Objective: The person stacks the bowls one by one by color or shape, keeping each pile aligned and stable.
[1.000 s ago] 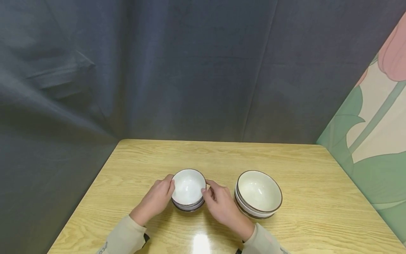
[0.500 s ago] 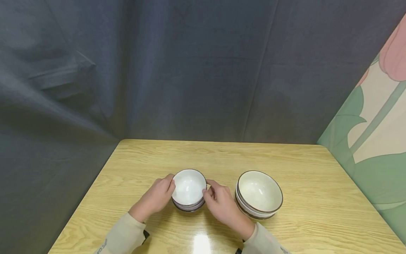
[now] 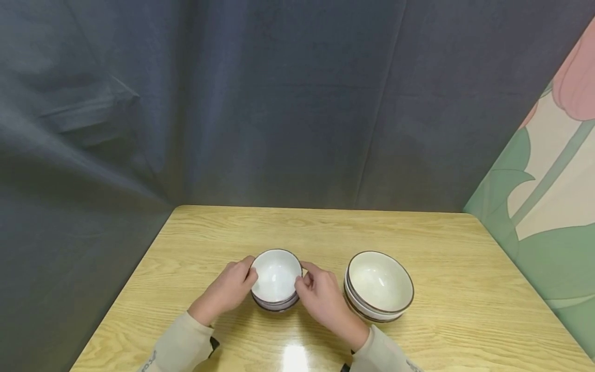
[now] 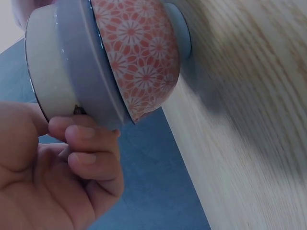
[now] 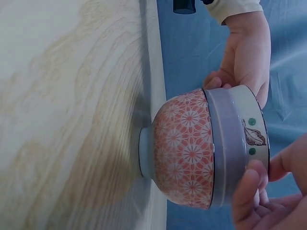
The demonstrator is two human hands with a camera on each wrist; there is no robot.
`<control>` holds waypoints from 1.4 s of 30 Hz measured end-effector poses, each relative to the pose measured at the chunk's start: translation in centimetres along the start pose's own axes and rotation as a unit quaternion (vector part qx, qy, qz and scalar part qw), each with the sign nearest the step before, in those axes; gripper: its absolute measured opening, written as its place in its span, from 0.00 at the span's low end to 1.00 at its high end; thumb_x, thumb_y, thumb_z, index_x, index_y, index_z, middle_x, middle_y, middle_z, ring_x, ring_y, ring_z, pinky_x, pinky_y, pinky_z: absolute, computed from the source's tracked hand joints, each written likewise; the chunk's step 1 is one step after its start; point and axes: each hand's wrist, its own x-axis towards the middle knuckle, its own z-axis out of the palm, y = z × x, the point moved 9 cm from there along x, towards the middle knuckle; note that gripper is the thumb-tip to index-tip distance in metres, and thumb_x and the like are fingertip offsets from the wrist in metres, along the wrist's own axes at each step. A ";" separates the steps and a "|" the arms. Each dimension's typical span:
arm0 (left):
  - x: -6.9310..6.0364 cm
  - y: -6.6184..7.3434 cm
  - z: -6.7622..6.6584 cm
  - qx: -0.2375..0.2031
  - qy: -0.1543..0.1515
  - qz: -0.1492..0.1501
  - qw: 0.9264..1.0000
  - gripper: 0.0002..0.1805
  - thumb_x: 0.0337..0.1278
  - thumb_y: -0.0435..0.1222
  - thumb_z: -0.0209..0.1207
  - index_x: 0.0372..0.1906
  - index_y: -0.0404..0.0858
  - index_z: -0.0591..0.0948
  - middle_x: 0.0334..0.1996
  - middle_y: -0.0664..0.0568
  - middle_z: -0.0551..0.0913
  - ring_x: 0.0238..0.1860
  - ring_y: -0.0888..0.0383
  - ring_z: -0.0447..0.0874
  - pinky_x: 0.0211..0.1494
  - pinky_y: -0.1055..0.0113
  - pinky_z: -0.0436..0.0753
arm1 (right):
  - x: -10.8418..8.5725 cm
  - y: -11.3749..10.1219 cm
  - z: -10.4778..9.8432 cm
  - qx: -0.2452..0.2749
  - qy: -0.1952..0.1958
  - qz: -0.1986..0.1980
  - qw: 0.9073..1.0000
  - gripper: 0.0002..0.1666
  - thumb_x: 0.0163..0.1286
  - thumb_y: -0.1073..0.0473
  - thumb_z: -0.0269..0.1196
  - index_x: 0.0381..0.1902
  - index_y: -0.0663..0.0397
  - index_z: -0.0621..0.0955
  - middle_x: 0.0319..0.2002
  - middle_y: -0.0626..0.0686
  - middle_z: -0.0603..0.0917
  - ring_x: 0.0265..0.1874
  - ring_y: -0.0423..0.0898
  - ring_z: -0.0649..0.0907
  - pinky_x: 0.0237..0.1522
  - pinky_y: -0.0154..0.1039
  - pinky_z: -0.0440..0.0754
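A stack of small bowls stands on the wooden table [image 3: 223, 232], held between both hands. Its top bowl [image 3: 277, 274] is white inside with a dark rim; the right wrist view shows a brown leaf and green dots on its outside. Below it sits a lavender bowl [image 5: 225, 143], nested in a red bowl with white flowers [image 5: 184, 148] that rests on its foot. My left hand [image 3: 228, 287] pinches the top bowl's left rim, thumb over the edge, fingers curled beneath. On the other side my right hand [image 3: 325, 299] pinches the rim likewise.
Right of my right hand stands another stack of larger bowls [image 3: 381, 281], cream inside with dark brown rims. A dark curtain [image 3: 288, 103] hangs behind the table and along its left side. A flower-patterned cloth [image 3: 553, 206] borders the right edge.
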 end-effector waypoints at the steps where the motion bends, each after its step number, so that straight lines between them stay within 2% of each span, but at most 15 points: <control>1: 0.0 0.0 0.0 0.000 -0.001 -0.001 1.000 0.13 0.72 0.30 0.45 0.48 0.29 0.79 0.23 0.52 0.76 0.21 0.61 0.68 0.25 0.68 0.71 | 0.0 0.0 0.0 0.003 0.000 0.003 1.000 0.21 0.64 0.65 0.60 0.54 0.70 0.81 0.17 0.40 0.72 0.12 0.32 0.67 0.17 0.30 0.68; 7: 0.1 -0.1 0.2 0.002 -0.006 -0.013 1.000 0.16 0.73 0.31 0.44 0.53 0.27 0.78 0.33 0.47 0.83 0.24 0.61 0.71 0.28 0.67 0.74 | 0.0 0.2 -0.1 0.015 -0.002 0.014 1.000 0.21 0.64 0.66 0.60 0.54 0.71 0.81 0.16 0.41 0.72 0.12 0.33 0.67 0.17 0.30 0.68; 11: 0.2 -0.1 0.3 0.003 -0.008 -0.018 1.000 0.16 0.73 0.32 0.44 0.52 0.27 0.78 0.34 0.46 0.83 0.25 0.60 0.72 0.29 0.66 0.75 | 0.1 0.2 -0.2 0.021 -0.005 0.015 1.000 0.21 0.64 0.66 0.60 0.54 0.70 0.82 0.17 0.41 0.73 0.13 0.33 0.68 0.16 0.30 0.67; 16: 0.2 0.0 0.4 0.008 -0.008 -0.016 1.000 0.18 0.74 0.32 0.43 0.55 0.26 0.77 0.41 0.41 0.85 0.28 0.60 0.74 0.32 0.64 0.77 | 0.0 0.1 -0.2 0.028 -0.009 0.012 1.000 0.20 0.65 0.66 0.61 0.54 0.70 0.81 0.17 0.42 0.74 0.13 0.33 0.68 0.16 0.30 0.67; 21: 0.0 0.0 0.4 0.015 -0.005 -0.014 1.000 0.19 0.76 0.34 0.43 0.57 0.25 0.76 0.47 0.36 0.85 0.35 0.58 0.80 0.40 0.59 0.82 | 0.1 0.2 -0.2 0.028 -0.013 0.013 0.999 0.19 0.68 0.65 0.61 0.54 0.69 0.81 0.18 0.42 0.74 0.14 0.33 0.69 0.16 0.30 0.68; 24: 0.0 -0.1 0.4 0.018 -0.002 -0.016 1.000 0.20 0.77 0.35 0.43 0.57 0.25 0.77 0.49 0.36 0.85 0.44 0.55 0.83 0.47 0.55 0.84 | 0.1 0.2 -0.2 0.024 -0.015 0.014 0.999 0.19 0.68 0.64 0.61 0.54 0.69 0.82 0.18 0.41 0.73 0.14 0.33 0.69 0.17 0.30 0.68; 28: 0.0 -0.3 0.5 0.019 0.003 -0.016 1.000 0.20 0.77 0.35 0.42 0.56 0.25 0.77 0.48 0.36 0.85 0.48 0.52 0.84 0.49 0.54 0.84 | 0.0 0.3 -0.2 0.022 -0.019 0.019 0.999 0.19 0.69 0.64 0.61 0.55 0.68 0.82 0.18 0.41 0.73 0.14 0.34 0.69 0.18 0.30 0.68; 42: 0.2 -0.1 0.4 0.028 0.013 -0.015 0.999 0.15 0.75 0.33 0.44 0.47 0.28 0.79 0.38 0.40 0.86 0.33 0.59 0.78 0.36 0.60 0.81 | 0.1 0.2 -0.3 0.038 -0.017 0.019 0.999 0.20 0.66 0.65 0.60 0.54 0.70 0.81 0.17 0.41 0.76 0.12 0.33 0.71 0.16 0.30 0.70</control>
